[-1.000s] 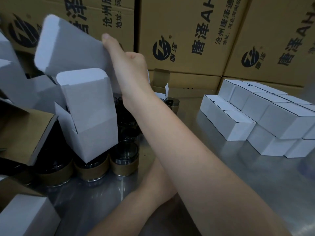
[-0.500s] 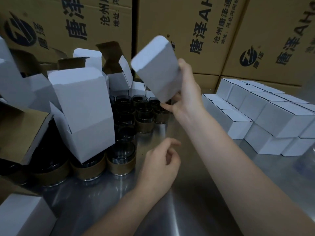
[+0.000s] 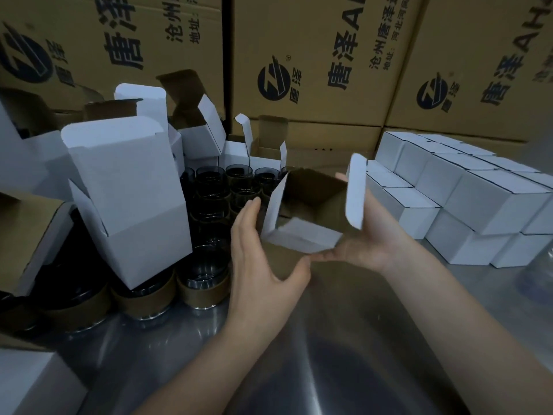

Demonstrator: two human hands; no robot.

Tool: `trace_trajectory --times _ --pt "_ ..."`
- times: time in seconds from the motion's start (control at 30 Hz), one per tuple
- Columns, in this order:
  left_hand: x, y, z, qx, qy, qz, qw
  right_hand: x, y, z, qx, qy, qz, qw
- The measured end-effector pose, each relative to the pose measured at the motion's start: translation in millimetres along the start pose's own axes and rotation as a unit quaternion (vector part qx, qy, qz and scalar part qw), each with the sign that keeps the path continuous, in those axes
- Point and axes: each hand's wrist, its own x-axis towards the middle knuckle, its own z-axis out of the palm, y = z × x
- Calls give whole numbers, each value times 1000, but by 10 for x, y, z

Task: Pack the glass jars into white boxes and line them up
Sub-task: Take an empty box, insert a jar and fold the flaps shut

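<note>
The step in hand is readying an empty white box (image 3: 302, 235) for a jar. It is held in the air above the table (image 3: 329, 369), near the middle of the scene. Its open mouth is tipped toward the person and its lid flap stands up on the right. No jar shows inside it.

The right hand (image 3: 371, 244) cradles the box from below and from the right. Its fingers are wrapped round the far wall, with 1 fingertip showing past the top edge. The left hand (image 3: 260, 262) lies against the box's left wall with its fingers (image 3: 250, 217) nearly straight and released, steadying, not grasping. Its thumb sits under a brown flap.

The glass jars (image 3: 206, 283), dark with tan paper bands, stand on the table just left of the hands. More empty boxes (image 3: 128, 190) sit over and behind them. The packed boxes (image 3: 478, 202) are lined up in 2 layers at the right.

The next move likely calls for the left hand to leave the wall and take the nearest jar. The right hand would keep the mouth open and the side flaps clear so the jar slides in straight. Closing the lid and adding the box to the right-hand row would follow.
</note>
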Motion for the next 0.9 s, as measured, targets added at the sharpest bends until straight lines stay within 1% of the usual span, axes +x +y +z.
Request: trace_trajectory --times 0.03,0.1,0.23,0.33,0.47,0.53,0.63,0.77,0.83,0.9 --pt "1 16 -11 -1 -13 4 1000 -11 -9 -28 -18 -18 5 1000" --pt "2 42 -25 8 -43 14 999 -17 -19 -95 -43 -28 16 999" --pt "-16 53 -27 28 -88 42 995 -28 -21 -142 -67 -23 50 996" --pt "-32 37 -27 38 -111 58 991 -105 -16 -113 -79 -27 45 996" --pt "-43 5 -8 61 -107 76 990 -159 10 -135 -91 3 3 996" --pt "-48 -1 8 77 -95 84 989 -122 26 -180 -91 2 29 995" --pt "-47 -48 29 93 -65 88 990 -53 17 -277 -117 29 59 991" --pt "-37 -107 29 128 -48 83 987 -52 -79 -311 -121 12 32 992" --pt "-31 -115 31 136 -51 69 987 -58 -129 -306 -147 44 5 988" --pt "-23 -124 35 138 -53 52 988 -58 -165 -309 -189 96 -62 975"
